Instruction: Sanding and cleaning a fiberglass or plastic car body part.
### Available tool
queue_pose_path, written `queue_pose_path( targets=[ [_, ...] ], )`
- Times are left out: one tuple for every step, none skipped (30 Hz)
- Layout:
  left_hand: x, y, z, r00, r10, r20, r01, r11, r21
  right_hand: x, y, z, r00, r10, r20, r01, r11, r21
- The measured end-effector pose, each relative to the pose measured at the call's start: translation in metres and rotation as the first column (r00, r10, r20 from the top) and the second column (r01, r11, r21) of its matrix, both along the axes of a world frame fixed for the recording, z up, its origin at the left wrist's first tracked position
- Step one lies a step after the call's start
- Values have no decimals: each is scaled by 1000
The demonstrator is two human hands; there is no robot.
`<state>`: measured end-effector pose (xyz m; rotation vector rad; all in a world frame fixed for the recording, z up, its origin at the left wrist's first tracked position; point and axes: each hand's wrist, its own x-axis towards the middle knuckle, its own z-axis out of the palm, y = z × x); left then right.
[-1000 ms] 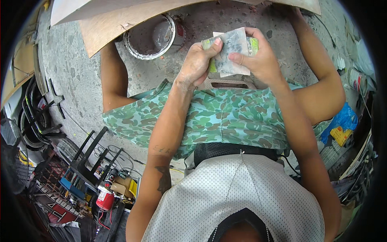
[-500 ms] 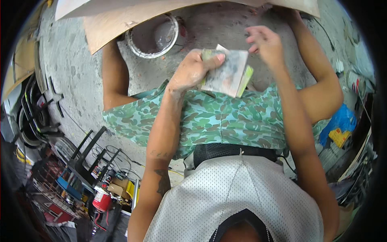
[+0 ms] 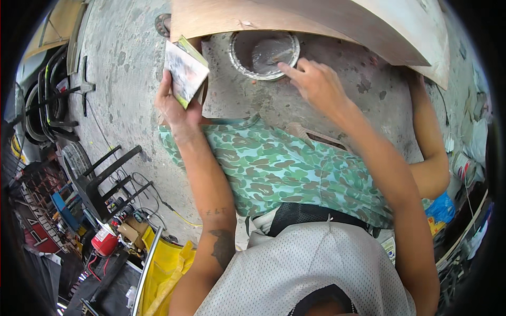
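A smudged pale square pad (image 3: 187, 68) with yellow-green layers beneath it is gripped in my left hand (image 3: 179, 108), thumb along its edge. What the pad is made of I cannot tell. My right hand (image 3: 319, 87) is at the near right rim of a round bucket (image 3: 235, 60), index finger stretched over it and the other fingers partly bent. Grey, wet-looking stuff (image 3: 263, 52) lies inside. Close to my fingertip, a small light brown piece (image 3: 284, 54) shows in the bucket; whether I touch it is unclear.
A large curved wooden panel (image 3: 232, 18) overhangs the bucket's far side. My knees and camouflage shorts (image 3: 284, 163) are on the stained concrete floor (image 3: 121, 79). At left are a black metal frame (image 3: 100, 184), cables and a red canister (image 3: 104, 242); a blue bag (image 3: 441, 208) lies at right.
My left hand has carried the pad leftward, away from my right hand. My right hand has come to the bucket's rim. The view has shifted, so bucket and panel appear farther right.
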<state>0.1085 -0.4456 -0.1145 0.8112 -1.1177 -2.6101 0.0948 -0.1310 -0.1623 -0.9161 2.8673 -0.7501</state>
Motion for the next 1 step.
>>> queue_pose_path(
  targets=[
    [-6,-4,-8,999,47,3,-48,998,40,-14,-9,-9,993,35,-114,-20,992,126]
  ],
)
